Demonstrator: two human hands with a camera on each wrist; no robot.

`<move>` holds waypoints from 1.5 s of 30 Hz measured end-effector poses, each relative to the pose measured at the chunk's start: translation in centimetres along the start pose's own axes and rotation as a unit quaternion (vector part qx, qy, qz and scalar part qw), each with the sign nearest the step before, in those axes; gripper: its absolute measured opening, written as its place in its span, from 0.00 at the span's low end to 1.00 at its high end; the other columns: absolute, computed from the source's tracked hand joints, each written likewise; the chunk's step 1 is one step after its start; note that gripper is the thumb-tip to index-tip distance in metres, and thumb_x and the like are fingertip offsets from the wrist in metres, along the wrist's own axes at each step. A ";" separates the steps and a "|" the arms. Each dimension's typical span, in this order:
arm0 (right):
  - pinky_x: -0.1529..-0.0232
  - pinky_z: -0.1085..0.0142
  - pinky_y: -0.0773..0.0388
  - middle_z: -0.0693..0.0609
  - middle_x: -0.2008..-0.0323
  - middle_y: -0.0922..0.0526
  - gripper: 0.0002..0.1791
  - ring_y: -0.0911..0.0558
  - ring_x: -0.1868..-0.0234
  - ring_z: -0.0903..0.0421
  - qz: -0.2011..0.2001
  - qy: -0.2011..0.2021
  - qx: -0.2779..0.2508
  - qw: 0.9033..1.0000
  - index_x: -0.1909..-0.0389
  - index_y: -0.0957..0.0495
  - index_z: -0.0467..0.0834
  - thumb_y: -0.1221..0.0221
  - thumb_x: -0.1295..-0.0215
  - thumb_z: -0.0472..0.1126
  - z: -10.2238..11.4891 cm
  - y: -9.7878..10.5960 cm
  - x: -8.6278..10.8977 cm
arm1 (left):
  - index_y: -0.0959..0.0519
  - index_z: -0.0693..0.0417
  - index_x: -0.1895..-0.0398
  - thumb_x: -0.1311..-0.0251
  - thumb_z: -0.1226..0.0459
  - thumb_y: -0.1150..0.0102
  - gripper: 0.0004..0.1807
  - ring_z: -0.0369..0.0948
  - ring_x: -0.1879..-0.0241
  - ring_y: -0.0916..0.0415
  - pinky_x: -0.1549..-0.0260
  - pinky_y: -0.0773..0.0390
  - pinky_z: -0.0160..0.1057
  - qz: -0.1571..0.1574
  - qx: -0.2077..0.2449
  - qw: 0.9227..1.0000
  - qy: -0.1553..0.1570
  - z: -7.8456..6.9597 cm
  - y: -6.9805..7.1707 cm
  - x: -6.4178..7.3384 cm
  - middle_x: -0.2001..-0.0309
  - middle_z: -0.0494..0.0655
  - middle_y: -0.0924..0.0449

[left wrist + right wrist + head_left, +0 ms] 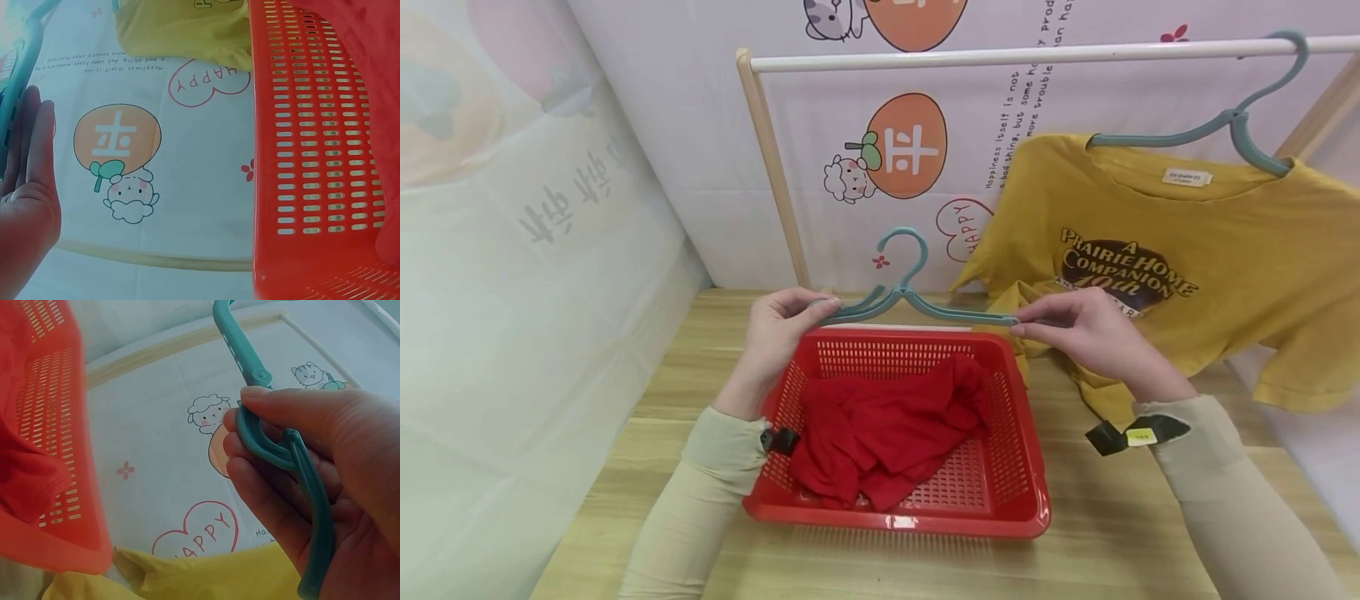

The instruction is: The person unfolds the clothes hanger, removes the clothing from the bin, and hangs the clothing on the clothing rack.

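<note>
A blue-green plastic clothes hanger (904,293) is held up behind the red basket's far rim, its hook pointing upward. My left hand (782,333) pinches the hanger's left arm between thumb and fingers. At the tip of the opposite arm, my right hand (1086,329) grips with thumb and fingertips. Close up in the right wrist view, the hanger (269,434) has a round joint, and a jointed piece lies across the palm. A short loose-ended piece rises beside the left arm in the head view. Red cloth (887,425) lies crumpled in the red basket (895,525).
A yellow T-shirt (1037,217) hangs on another blue-green hanger (1187,136) from the white rail (1045,55), at the right. A wooden post (771,167) supports the rail's left end. Behind is a printed backdrop. The basket stands on a wood-grain table (647,467).
</note>
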State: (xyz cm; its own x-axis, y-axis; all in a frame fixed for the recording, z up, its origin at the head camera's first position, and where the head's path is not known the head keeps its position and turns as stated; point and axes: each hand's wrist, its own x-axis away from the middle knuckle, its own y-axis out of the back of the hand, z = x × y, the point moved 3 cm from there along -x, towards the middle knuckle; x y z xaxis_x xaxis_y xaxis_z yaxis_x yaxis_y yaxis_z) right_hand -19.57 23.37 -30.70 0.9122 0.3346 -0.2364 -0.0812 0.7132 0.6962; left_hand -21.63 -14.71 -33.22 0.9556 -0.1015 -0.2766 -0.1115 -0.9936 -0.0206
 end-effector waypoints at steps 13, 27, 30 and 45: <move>0.69 0.70 0.19 0.52 0.66 0.11 0.07 0.15 0.68 0.57 -0.042 -0.023 -0.031 0.998 0.61 0.10 0.46 0.27 0.38 0.41 -1.5 1.0 0.7 | 0.13 0.55 0.69 0.33 0.71 0.35 0.07 0.45 0.60 0.13 0.52 0.16 0.45 -0.052 0.101 0.992 -0.050 -0.3 1.6 0.0 0.67 0.49 0.12; 0.68 0.72 0.19 0.52 0.64 0.11 0.05 0.14 0.67 0.59 0.014 -0.005 -0.010 1.000 0.61 0.10 0.44 0.30 0.35 0.39 -1.4 0.3 0.7 | 0.13 0.65 0.60 0.34 0.63 0.32 0.10 0.45 0.61 0.13 0.50 0.17 0.45 -0.052 0.052 0.995 -0.063 -1.3 2.0 -1.2 0.65 0.52 0.12; 0.69 0.72 0.19 0.51 0.65 0.11 0.04 0.14 0.67 0.59 0.010 -0.004 -0.015 1.000 0.61 0.10 0.43 0.30 0.35 0.39 -1.5 0.3 0.7 | 0.13 0.62 0.60 0.34 0.63 0.32 0.09 0.45 0.61 0.13 0.51 0.17 0.45 -0.058 0.055 0.995 -0.067 -1.5 1.9 -1.3 0.65 0.52 0.12; 0.68 0.70 0.19 0.52 0.65 0.11 0.08 0.14 0.67 0.55 -0.045 -0.046 -0.027 0.998 0.60 0.10 0.45 0.27 0.38 0.43 -2.0 1.2 1.4 | 0.18 0.70 0.59 0.34 0.66 0.32 0.11 0.46 0.61 0.13 0.52 0.17 0.46 -0.084 0.106 0.988 -0.075 -1.3 2.8 -0.8 0.64 0.53 0.12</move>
State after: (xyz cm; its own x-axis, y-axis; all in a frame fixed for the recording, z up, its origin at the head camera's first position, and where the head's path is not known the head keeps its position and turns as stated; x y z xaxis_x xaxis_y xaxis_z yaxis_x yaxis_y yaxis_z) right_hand -19.17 25.89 -31.55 0.9497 0.2110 -0.2315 -0.0160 0.7707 0.6370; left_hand -22.37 -17.50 -31.77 0.9161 0.0890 -0.3908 -0.0241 -0.9610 -0.2755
